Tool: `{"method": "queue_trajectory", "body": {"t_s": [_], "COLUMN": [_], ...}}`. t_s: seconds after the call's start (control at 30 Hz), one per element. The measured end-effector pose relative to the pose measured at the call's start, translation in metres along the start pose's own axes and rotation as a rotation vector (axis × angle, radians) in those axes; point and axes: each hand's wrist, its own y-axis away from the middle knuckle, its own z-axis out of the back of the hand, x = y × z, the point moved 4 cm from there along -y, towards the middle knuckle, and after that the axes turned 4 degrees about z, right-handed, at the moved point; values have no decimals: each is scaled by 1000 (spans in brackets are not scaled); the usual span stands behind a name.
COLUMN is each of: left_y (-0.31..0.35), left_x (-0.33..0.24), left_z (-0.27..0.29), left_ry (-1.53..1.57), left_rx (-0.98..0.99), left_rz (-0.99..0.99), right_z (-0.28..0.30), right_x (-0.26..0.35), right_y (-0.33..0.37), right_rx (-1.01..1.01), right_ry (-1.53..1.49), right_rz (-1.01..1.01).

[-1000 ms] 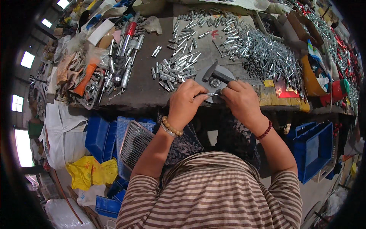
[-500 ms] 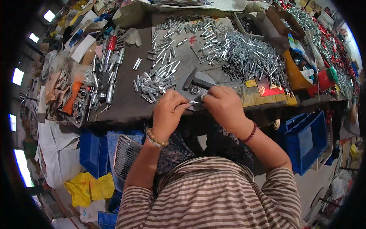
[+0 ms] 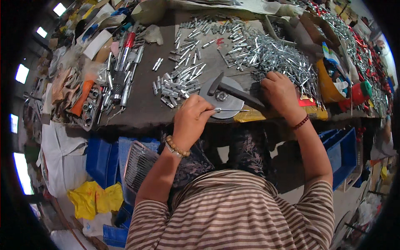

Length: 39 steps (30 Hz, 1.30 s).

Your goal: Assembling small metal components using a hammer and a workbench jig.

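Note:
My left hand [image 3: 193, 118] pinches a slim metal rod [image 3: 231, 110] between thumb and fingers; its thin pointed end sticks out to the right over the front of a round grey metal plate [image 3: 236, 104]. A hammer [image 3: 241, 95] lies across that plate, its handle toward my right hand. My right hand [image 3: 282, 96] is at the near edge of a large heap of long silver pins [image 3: 283, 56], fingers curled down; whatever is in its fingertips is hidden. Left of the plate lies a loose pile of short silver metal sleeves [image 3: 171, 87].
At the left, a red-and-black screwdriver-like tool [image 3: 118, 81] lies among metal rods, beside a tray of sockets [image 3: 88, 111]. Far right stand a yellow container [image 3: 327, 85] and a red bottle with green cap [image 3: 360, 95]. Blue crates [image 3: 339, 154] sit below the bench's front edge.
My right hand has left the rod and moved right and away from me to the edge of the pin heap. My left hand keeps the rod, whose pointed end now shows.

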Motion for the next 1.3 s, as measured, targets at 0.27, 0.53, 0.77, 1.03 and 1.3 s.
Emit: {"method": "queue_trajectory", "body": {"t_s": [0.27,0.53,0.77,1.03,1.3], "left_y": [2,3,3,3,3], "left_x": [-1,-2,-1,4,-2], "left_z": [1,2,2,-4,-1], "left_ry": [-58,-37,-44,-109,-70], "left_rx": [-24,-23,-52,-67,-42], "left_rz": [-52,-31,-91,-72,-45], "right_z": [5,-7,-5,3,14], "right_x": [52,109,117,131,89], "right_y": [-21,-27,-33,-41,-11], "right_rx": [-16,-52,-9,67,-80], "right_ry": [-295,-480,-290,-101,-75], "right_rz": [-29,51,128,286,-94]}}
